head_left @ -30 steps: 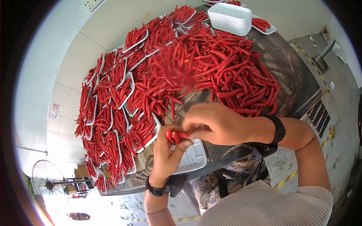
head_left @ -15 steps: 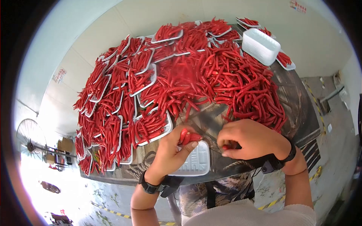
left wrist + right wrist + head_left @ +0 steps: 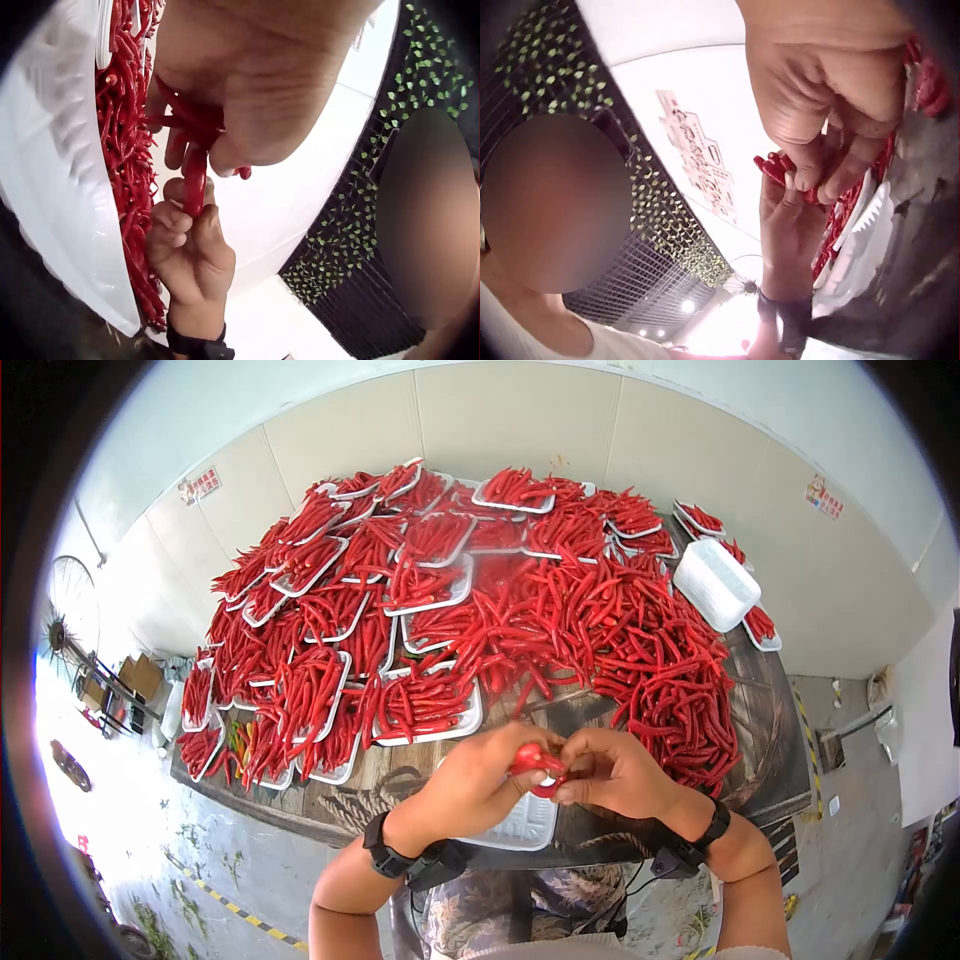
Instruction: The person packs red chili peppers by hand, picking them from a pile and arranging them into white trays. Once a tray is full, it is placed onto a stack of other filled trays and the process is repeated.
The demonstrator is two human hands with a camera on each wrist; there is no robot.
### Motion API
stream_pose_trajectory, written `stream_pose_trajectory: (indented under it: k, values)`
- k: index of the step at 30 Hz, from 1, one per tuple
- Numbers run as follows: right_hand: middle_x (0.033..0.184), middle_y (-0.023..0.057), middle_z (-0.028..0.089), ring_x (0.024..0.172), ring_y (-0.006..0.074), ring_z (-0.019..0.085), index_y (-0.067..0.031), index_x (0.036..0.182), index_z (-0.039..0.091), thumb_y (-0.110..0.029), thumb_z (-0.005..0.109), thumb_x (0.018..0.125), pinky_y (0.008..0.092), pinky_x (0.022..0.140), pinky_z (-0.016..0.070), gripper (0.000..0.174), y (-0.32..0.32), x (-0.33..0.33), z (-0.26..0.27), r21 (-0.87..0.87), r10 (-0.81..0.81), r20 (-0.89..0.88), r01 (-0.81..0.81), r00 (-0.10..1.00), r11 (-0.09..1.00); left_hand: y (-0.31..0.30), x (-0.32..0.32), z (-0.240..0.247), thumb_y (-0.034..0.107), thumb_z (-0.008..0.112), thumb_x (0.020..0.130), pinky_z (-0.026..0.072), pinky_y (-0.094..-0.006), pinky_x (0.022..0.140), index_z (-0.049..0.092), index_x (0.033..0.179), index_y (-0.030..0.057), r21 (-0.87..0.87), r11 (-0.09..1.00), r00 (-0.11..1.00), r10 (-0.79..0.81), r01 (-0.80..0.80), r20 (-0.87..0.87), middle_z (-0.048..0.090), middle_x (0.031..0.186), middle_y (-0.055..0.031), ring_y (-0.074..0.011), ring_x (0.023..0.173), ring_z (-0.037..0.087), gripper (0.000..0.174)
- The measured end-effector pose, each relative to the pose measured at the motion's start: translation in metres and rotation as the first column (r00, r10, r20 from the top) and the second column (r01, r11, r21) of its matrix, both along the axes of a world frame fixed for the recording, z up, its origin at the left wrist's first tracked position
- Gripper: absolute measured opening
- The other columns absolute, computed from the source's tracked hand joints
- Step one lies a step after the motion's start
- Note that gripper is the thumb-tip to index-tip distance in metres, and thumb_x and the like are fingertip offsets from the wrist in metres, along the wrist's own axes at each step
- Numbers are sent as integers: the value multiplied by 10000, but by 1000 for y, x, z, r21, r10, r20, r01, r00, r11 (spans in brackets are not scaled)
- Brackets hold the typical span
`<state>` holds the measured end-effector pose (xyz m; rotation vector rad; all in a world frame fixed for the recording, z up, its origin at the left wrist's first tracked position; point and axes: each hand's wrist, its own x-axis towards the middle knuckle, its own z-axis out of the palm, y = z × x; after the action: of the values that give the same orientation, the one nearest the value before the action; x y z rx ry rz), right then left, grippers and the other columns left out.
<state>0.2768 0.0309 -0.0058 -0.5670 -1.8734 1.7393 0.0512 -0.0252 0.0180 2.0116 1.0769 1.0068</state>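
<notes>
Crowding the left half of the table (image 3: 568, 714), white trays (image 3: 461, 582) of red chilies overlapped one another from far edge to near left corner. A few green and yellow chilies (image 3: 238, 745) lay among the red at that corner. Farther right, toward the near edge, one filled tray (image 3: 430, 737) sat just beside the left hand (image 3: 465, 785). That hand, fingers curled, gripped a small bunch of red chilies (image 3: 530, 758) above the middle of the near edge. Under the hands, at that edge, lay another white tray (image 3: 525, 828), partly hidden; ribbed bottom bare where visible. Right hand (image 3: 625, 775) met the left at the bunch, thumb and fingertips pinching one red chili (image 3: 195, 182). Loose chilies (image 3: 670, 690) heaped thickly across the right half, some spilling toward the centre. Near the far right corner, a stack of nested white trays (image 3: 717, 582); just right of it, a tray with chilies (image 3: 769, 646).
</notes>
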Motion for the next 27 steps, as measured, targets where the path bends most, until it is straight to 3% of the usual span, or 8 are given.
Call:
stream_pose_trajectory:
  k: [1, 3, 7, 10, 14, 17, 22, 27]
  values:
    - [948, 22, 640, 877, 98, 624, -25, 1013, 603, -62, 738, 882, 273, 769, 532, 191, 1, 0, -3, -204, 32, -79, -48, 996, 978, 2, 0, -2, 51, 666, 903, 509, -399, 927, 526, 1140, 6, 9, 1000, 1000, 4, -4, 7, 648, 1195, -197, -338, 1102, 651, 279]
    - [965, 24, 635, 902, 105, 630, -24, 1027, 589, -68, 731, 891, 278, 789, 542, 202, 4, -4, -9, -258, 39, -78, -58, 996, 964, 7, 1, -12, 33, 674, 877, 508, -443, 941, 522, 1106, 13, 234, 972, 997, 9, 8, -74, 632, 1214, -201, -383, 1127, 623, 276]
    - [1035, 37, 619, 976, 123, 640, -30, 1076, 559, -88, 704, 918, 304, 864, 567, 222, 8, -7, -13, -409, -41, -88, 1, 995, 912, 12, 3, -11, 27, 664, 838, 486, -501, 970, 515, 1062, 20, 421, 906, 998, -39, 52, -39, 625, 1232, -196, -392, 1156, 597, 269]
    - [1102, 46, 612, 1020, 145, 640, -42, 1138, 546, -82, 658, 948, 329, 897, 575, 224, 14, -3, -21, -506, -33, -144, -45, 989, 861, 5, 3, -8, 1, 656, 795, 465, -512, 994, 515, 1048, 17, 378, 923, 967, 33, 68, -254, 631, 1217, -193, -390, 1128, 607, 290]
    - [1147, 66, 615, 1085, 192, 647, -55, 1198, 529, -72, 628, 964, 344, 906, 576, 255, 16, 1, -23, -664, -42, -186, -94, 982, 742, 6, 3, -10, 49, 603, 852, 443, -491, 1007, 540, 1033, 12, 389, 921, 978, 59, 23, -198, 644, 1175, -150, -342, 1076, 625, 196]
    - [1181, 88, 612, 1146, 225, 635, -60, 1224, 502, -60, 614, 968, 355, 914, 573, 280, 13, -1, -12, -609, 28, -93, -79, 995, 789, 6, -1, -7, 56, 616, 843, 451, -489, 989, 544, 1041, 12, 421, 907, 953, 112, 18, -281, 649, 1105, -141, -347, 1016, 633, 215]
    - [1198, 107, 614, 1179, 240, 622, -60, 1249, 468, -40, 590, 975, 369, 948, 556, 301, 9, -6, -14, -539, 25, -97, -73, 995, 839, 8, -6, -13, 66, 689, 797, 493, -467, 773, 531, 1058, 17, 348, 937, 964, 112, -22, -240, 617, 948, -162, -387, 894, 613, 309]
    - [1166, 92, 633, 1121, 202, 638, -59, 1275, 437, -43, 589, 979, 365, 957, 541, 333, 8, -7, -12, -506, 13, -174, -101, 985, 856, 4, -5, -6, 68, 692, 830, 500, -451, 764, 529, 1083, 13, 281, 950, 971, 186, -138, -152, 623, 961, -170, -391, 888, 618, 306]
